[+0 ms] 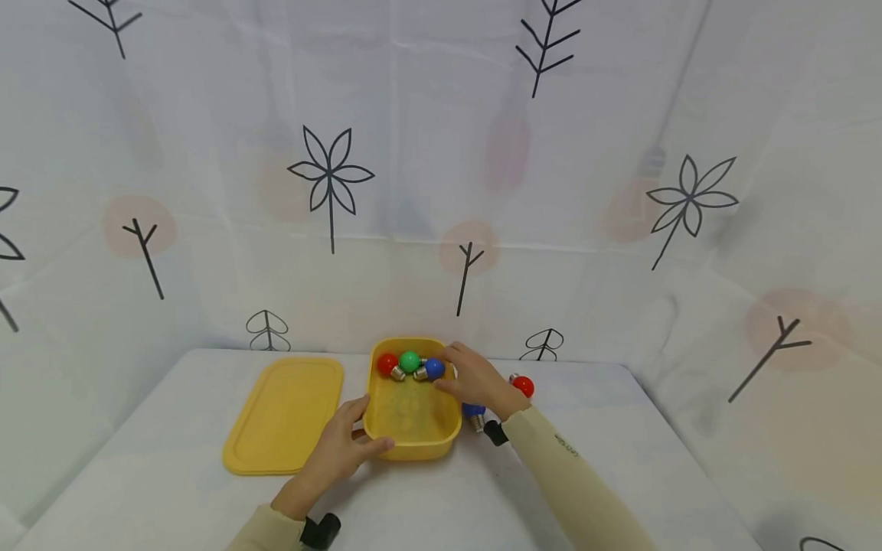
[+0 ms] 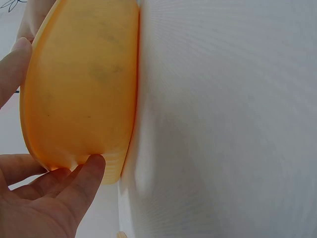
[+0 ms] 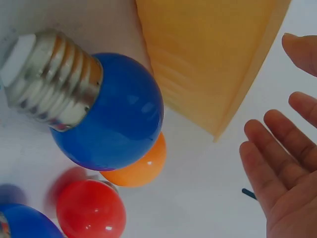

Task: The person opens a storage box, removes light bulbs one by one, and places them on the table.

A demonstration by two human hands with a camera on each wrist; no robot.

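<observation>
My left hand [image 1: 340, 446] grips the near left corner of a yellow plastic container [image 1: 413, 417], thumb along the near rim and fingers against the left wall. In the left wrist view its fingertips press into the side of that container. Inside, toward the far end, lie a red bulb [image 1: 387, 363], a green bulb [image 1: 409, 361] and a blue bulb [image 1: 435, 368]. My right hand [image 1: 480, 380] is over the container's right rim beside the blue bulb. The right wrist view shows its relaxed, spread fingers holding nothing.
A yellow lid [image 1: 285, 417] lies flat on the white table left of the container. To the right are a blue bulb [image 3: 114, 114], an orange bulb [image 3: 143, 163], a red bulb [image 3: 91, 210] and another blue bulb [image 3: 27, 222]. A patterned cloth hangs behind the table.
</observation>
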